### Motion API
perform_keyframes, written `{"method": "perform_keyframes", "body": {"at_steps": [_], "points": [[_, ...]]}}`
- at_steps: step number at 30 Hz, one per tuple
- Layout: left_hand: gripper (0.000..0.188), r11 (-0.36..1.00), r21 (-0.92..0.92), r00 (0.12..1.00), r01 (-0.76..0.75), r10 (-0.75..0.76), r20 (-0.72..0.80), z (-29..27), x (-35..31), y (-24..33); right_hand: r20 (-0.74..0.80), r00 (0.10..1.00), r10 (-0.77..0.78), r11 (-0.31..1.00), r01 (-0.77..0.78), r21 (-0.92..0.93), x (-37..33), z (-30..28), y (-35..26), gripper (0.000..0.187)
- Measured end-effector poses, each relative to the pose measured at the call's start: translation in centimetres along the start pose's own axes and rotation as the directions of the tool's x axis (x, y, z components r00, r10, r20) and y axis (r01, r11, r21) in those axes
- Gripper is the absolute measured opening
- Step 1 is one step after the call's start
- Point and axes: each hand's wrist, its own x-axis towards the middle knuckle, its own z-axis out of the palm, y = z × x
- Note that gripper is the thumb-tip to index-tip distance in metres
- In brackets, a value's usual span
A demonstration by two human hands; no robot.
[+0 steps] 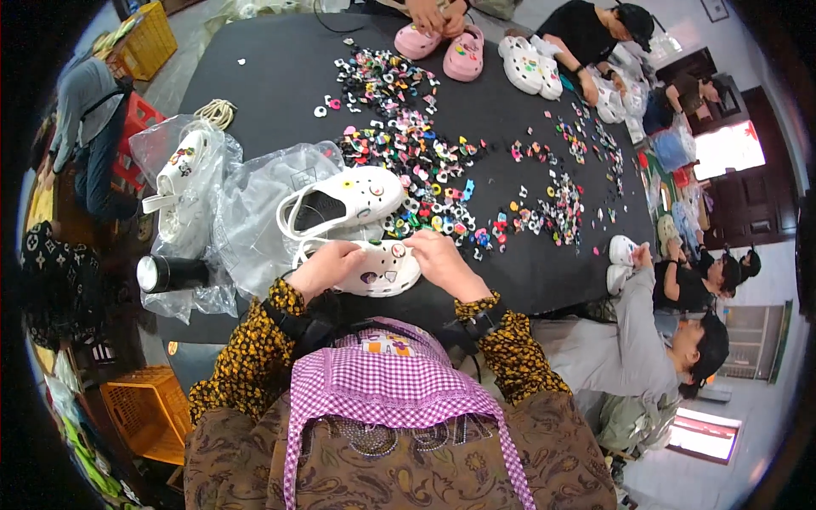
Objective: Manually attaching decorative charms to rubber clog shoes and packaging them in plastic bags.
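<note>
A white clog (387,282) with several small charms on its toe lies at the table's near edge, between my hands. My left hand (327,266) grips it by the strap side, the thumb on its upper. My right hand (444,265) is closed at the toe end, thumb and fingers pressed on its top edge; whether a charm is between them I cannot tell. Just beyond lies a second white clog (378,194) with charms, its heel strap toward the left. Loose charms (425,161) in many colours spread over the black table just past my right hand.
Clear plastic bags (255,200) lie left of the clogs, one around another white clog (183,183). A black bottle (174,274) lies at the near left. Across the table a person's hands (435,17) hold pink clogs (463,55). Other people work along the right side.
</note>
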Motion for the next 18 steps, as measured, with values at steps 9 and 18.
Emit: {"method": "perform_keyframes", "body": {"at_steps": [9,18], "points": [[0.042,1.0,-0.009,0.947,-0.001,-0.001,-0.321,-3.4,3.1,0.5,-0.097,0.979,-0.18,0.982,0.174,-0.071,8.4,0.2,-0.5,0.028],[0.046,0.975,-0.184,0.95,0.126,-0.172,-0.26,-1.5,6.3,-3.4,-0.114,0.965,-0.236,0.967,0.222,-0.125,10.5,3.4,-0.7,0.029]]}}
